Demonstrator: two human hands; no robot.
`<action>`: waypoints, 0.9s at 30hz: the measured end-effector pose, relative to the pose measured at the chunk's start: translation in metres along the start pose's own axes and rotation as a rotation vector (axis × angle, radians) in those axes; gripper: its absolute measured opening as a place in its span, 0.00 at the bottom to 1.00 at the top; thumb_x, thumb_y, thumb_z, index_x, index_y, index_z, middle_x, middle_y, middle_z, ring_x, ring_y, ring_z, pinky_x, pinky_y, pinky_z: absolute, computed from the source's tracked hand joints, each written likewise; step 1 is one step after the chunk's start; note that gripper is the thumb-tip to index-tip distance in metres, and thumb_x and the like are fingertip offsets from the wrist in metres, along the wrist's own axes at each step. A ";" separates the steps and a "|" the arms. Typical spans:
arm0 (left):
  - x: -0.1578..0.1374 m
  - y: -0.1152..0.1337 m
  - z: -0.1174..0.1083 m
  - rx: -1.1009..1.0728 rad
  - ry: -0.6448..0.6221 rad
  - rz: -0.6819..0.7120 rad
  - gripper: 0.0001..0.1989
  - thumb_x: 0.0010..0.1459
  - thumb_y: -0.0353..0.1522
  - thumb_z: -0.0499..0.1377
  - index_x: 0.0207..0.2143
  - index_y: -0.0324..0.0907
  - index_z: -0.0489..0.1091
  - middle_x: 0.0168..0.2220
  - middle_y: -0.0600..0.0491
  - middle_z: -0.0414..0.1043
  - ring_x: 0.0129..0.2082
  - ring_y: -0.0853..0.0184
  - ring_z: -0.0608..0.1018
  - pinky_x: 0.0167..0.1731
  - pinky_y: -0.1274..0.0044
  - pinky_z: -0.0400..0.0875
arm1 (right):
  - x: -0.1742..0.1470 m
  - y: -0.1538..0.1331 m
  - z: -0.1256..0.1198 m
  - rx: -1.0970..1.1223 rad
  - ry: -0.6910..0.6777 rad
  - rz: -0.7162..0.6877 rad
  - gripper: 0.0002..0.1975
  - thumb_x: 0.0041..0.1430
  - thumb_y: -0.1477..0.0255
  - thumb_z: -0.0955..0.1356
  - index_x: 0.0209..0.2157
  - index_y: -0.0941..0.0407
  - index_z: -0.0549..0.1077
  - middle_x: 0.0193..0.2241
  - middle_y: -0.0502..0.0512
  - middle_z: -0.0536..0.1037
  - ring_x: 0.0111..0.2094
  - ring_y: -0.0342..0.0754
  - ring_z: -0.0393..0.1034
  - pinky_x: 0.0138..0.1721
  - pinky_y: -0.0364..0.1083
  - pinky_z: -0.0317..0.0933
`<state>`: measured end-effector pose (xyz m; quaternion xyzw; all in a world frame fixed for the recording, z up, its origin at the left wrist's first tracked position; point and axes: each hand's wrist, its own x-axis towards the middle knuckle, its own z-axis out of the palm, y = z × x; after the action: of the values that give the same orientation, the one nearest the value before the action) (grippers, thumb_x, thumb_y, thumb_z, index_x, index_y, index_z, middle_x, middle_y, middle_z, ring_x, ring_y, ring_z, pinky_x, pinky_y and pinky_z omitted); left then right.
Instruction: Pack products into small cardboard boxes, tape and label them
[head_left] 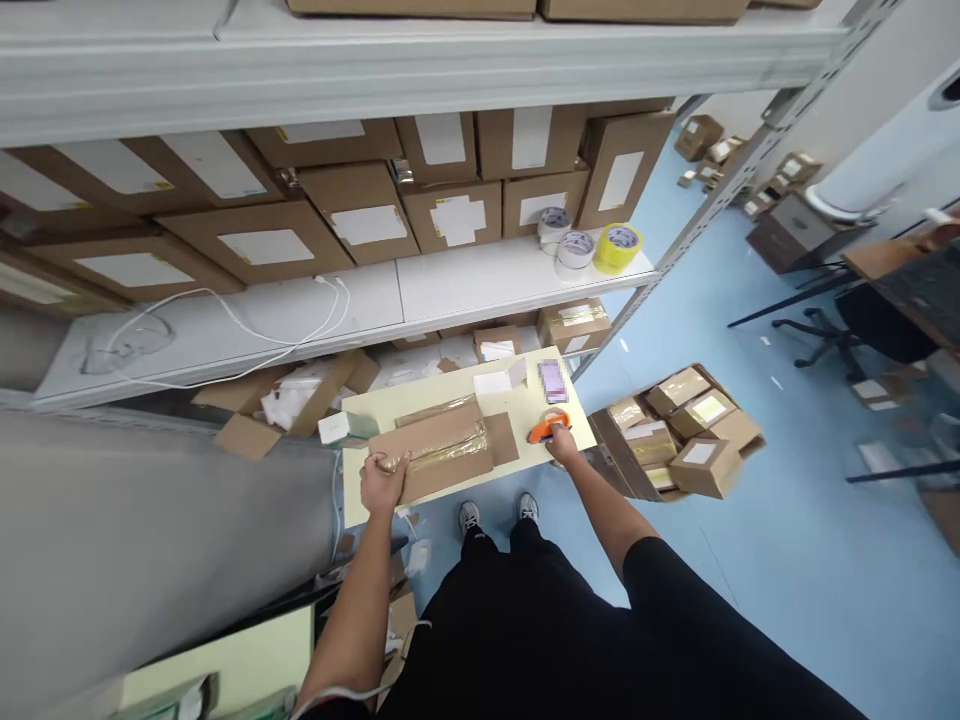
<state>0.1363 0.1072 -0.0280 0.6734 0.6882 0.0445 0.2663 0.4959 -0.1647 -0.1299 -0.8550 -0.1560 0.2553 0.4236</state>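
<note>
A cardboard box [442,462] with shiny tape along its top lies on the pale yellow worktable [450,388]. My left hand [381,484] grips the box's left end, thumb on top and fingers at the edge. An unfolded flap [502,438] sticks out from the right end. To the right of that flap, my right hand [561,443] is closed around an orange tape dispenser [541,430], just above the tabletop. Behind the dispenser lies a phone-like thing [553,381], its face blurred, beside a white paper piece [492,383].
Taped cartons [454,220] line the shelf behind, with tape rolls [575,250] and a white cable [277,340] on its ledge. On the floor at right stands a large carton [626,468] filled with smaller boxes. A metal shelf post [720,190] rises at right.
</note>
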 end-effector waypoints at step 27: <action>0.002 0.021 0.012 0.036 -0.020 -0.004 0.27 0.58 0.52 0.64 0.52 0.47 0.66 0.56 0.40 0.68 0.55 0.47 0.76 0.57 0.62 0.67 | -0.042 -0.045 -0.053 0.090 -0.066 -0.263 0.31 0.55 0.49 0.74 0.50 0.54 0.67 0.43 0.62 0.78 0.43 0.62 0.74 0.47 0.59 0.69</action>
<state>0.1606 0.1073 -0.0298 0.6771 0.6875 0.0248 0.2614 0.4898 -0.1923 -0.0535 -0.7985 -0.2691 0.2324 0.4858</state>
